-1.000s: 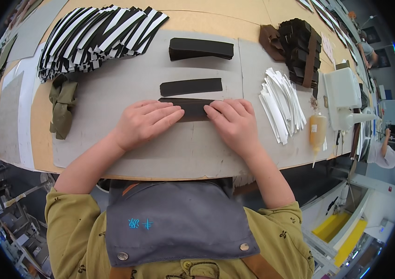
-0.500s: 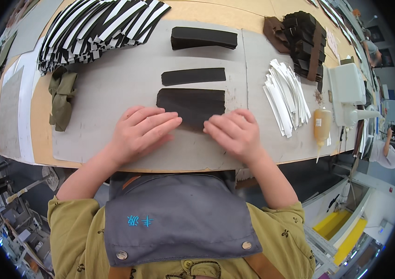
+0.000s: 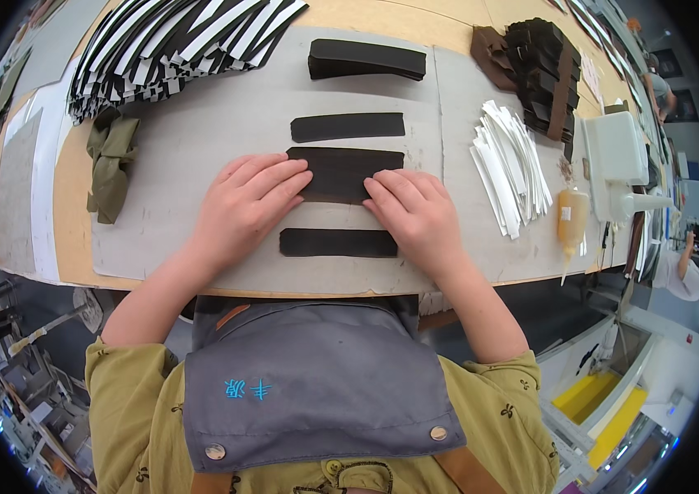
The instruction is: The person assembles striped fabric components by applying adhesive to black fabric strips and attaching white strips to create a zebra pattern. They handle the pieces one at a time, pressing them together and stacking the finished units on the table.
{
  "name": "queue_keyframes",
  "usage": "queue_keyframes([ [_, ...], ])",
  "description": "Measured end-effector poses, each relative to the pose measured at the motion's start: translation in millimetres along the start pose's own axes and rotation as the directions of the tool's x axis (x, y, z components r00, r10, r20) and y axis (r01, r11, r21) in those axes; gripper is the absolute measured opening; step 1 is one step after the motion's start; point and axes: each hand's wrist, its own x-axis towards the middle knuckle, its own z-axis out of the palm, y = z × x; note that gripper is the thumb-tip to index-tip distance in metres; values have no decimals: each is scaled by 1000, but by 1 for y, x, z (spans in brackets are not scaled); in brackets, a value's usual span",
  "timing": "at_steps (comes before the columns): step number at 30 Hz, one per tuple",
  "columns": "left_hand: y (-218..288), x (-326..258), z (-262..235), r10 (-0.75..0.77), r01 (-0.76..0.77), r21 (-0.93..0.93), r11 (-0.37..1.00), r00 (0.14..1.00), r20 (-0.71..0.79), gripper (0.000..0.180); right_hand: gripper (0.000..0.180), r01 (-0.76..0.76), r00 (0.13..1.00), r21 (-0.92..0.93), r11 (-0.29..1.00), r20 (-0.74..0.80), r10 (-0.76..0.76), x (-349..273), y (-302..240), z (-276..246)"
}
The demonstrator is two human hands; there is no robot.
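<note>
A wide black fabric-like piece [image 3: 339, 171] lies flat between my hands. My left hand [image 3: 255, 193] has its fingers pressed together on the left end of it. At the right end, my right hand [image 3: 413, 206] grips the lower corner with bent fingers; the thumbs are mostly hidden. Nearer me, a narrow black strip [image 3: 337, 243] lies by the table's front edge, its right end close beneath my right hand. Beyond the wide piece are another narrow black strip [image 3: 348, 127] and a thick black stack [image 3: 367, 62].
Black-and-white strips [image 3: 176, 53] are fanned at the far left, above an olive cloth [image 3: 111, 169]. To the right lie white strips [image 3: 511, 173], a dark strapped bundle [image 3: 540, 78], an amber squeeze bottle [image 3: 571, 218] and a white container [image 3: 617, 148]. A grey board [image 3: 185, 156] covers the tabletop.
Both hands have moved a little away from me and now hold the wide piece by its ends. A narrow black strip now shows by the front edge, where bare board was visible.
</note>
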Motion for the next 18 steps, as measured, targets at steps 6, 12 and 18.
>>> queue_keyframes([
  [6, -7, -1, 12, 27, -25, 39, 999, 998, -50, 25, 26, 65, 998, -76, 995, -14, -66, 3, 6, 0],
  [12, 0, -6, 0, 71, -68, 57, 996, 996, -45, 30, 21, 114, 992, -134, 984, -39, -120, 1, 6, -1],
  [18, 38, -49, -17, 125, -103, -83, 991, 935, 332, 55, 18, 186, 981, -140, 972, -19, -191, -14, -2, -8],
])
